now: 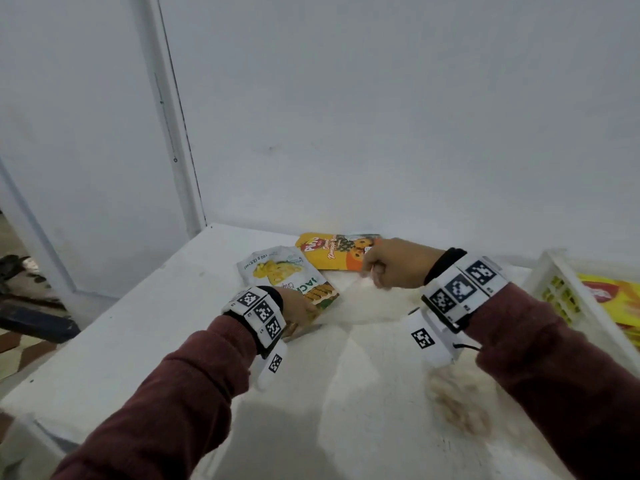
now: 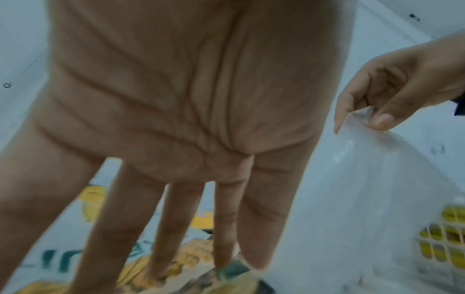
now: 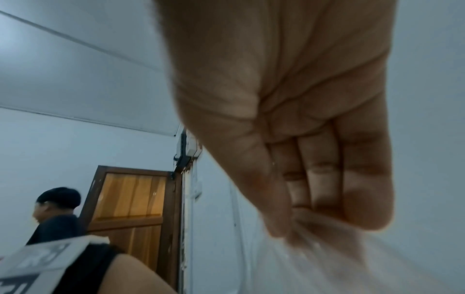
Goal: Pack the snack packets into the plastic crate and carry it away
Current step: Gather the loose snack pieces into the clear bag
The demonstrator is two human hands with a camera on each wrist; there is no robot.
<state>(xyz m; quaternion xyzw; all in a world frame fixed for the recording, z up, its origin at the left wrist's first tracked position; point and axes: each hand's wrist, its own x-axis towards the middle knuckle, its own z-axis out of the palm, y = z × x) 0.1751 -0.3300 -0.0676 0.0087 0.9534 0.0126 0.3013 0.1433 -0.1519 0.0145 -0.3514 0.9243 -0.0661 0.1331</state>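
A white and green jackfruit chips packet [image 1: 277,271] lies flat on the white table [image 1: 138,341]. My left hand [image 1: 301,311] rests on its near end with straight fingers [image 2: 176,228]; the packet [image 2: 50,262] shows under them. Behind it lies an orange pineapple snack packet [image 1: 332,252]. My right hand [image 1: 381,268] pinches the top of a clear plastic bag [image 1: 374,306] between thumb and fingers, held just above the table. The bag [image 2: 377,199] hangs from that hand [image 2: 392,93]. The white plastic crate [image 1: 554,268] stands at the right, a yellow packet [image 1: 616,299] inside.
The table stands against a white wall [image 1: 381,116], its left edge open to the floor. In the right wrist view a person [image 3: 55,214] stands by a wooden door [image 3: 130,199] across the room. The crate's lattice wall [image 2: 443,244] is close to the right of the bag.
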